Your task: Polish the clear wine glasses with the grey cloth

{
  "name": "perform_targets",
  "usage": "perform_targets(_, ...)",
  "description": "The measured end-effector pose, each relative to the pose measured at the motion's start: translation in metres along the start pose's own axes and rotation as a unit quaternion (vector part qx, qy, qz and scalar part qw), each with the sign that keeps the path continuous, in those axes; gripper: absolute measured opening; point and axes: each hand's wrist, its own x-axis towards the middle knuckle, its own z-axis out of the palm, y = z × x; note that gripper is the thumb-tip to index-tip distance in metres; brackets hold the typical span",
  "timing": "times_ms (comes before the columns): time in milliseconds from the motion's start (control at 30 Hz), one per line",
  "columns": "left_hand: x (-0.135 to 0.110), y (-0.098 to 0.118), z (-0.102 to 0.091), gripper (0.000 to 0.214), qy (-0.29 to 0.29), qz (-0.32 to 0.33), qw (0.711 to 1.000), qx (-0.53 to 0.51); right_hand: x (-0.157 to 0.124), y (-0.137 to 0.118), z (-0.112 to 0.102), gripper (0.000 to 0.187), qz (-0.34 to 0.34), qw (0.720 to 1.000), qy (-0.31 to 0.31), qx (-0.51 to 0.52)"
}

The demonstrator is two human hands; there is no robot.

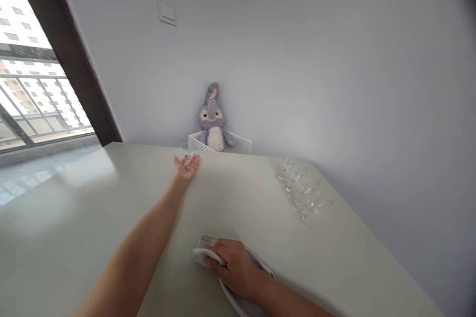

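Note:
My left hand (187,168) reaches to the far side of the pale table (238,193), palm up with its fingers apart. Just beyond its fingers stands a clear glass (185,148), partly hidden by them; whether they touch it I cannot tell. Close to me, my right hand (236,265) is closed around a bunched grey-white cloth (204,255). The cloth lies on the tabletop and runs under my wrist.
Several clear stemmed glasses (307,185) lie grouped at the table's right side. Behind the far edge, a grey plush toy (212,121) sits in a white perforated basket (240,144) against the wall. A glass door (33,74) is on the left.

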Motion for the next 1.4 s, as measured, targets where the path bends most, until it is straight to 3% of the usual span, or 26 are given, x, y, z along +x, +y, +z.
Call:
perform_targets(100, -0.003, 0.001, 0.000, 0.045, -0.010, 0.007, 1.000, 0.002, 0.001, 0.004, -0.002, 0.027, 0.065, 0.992, 0.055, 0.092)
perform_targets(167, -0.013, -0.001, 0.000, 0.036, -0.021, 0.005, 1.000, 0.012, 0.002, 0.006, -0.005, 0.029, 0.133, 0.968, 0.113, 0.178)
perform_targets(267, -0.038, -0.010, -0.001, 0.023, -0.053, -0.009, 0.998, 0.034, 0.004, 0.010, -0.018, 0.037, 0.241, 0.900, 0.214, 0.293)
perform_targets(400, -0.080, -0.030, -0.004, 0.018, -0.126, -0.029, 0.989, 0.076, 0.005, 0.021, -0.050, 0.044, 0.367, 0.808, 0.333, 0.319)
perform_targets(500, -0.108, -0.048, -0.008, 0.027, -0.204, -0.024, 0.968, 0.145, 0.004, 0.028, -0.071, 0.044, 0.394, 0.767, 0.388, 0.325)
perform_targets(600, -0.132, -0.069, -0.014, 0.035, -0.238, -0.024, 0.952, 0.192, 0.003, 0.028, -0.076, 0.043, 0.369, 0.751, 0.420, 0.351)
perform_targets(700, -0.151, -0.090, -0.019, 0.038, -0.255, -0.028, 0.943, 0.213, 0.007, 0.024, -0.065, 0.038, 0.278, 0.759, 0.416, 0.416)
perform_targets(833, -0.162, -0.105, -0.027, 0.041, -0.237, 0.014, 0.943, 0.232, 0.011, 0.024, -0.047, 0.040, 0.194, 0.798, 0.332, 0.465)
perform_targets(1033, -0.161, -0.100, -0.037, 0.042, -0.245, 0.025, 0.929, 0.275, 0.009, 0.029, -0.044, 0.040, 0.153, 0.845, 0.287, 0.425)
perform_targets(1400, -0.174, -0.101, -0.037, 0.046, -0.295, 0.029, 0.887, 0.354, 0.008, 0.031, -0.028, 0.034, 0.170, 0.884, 0.160, 0.405)
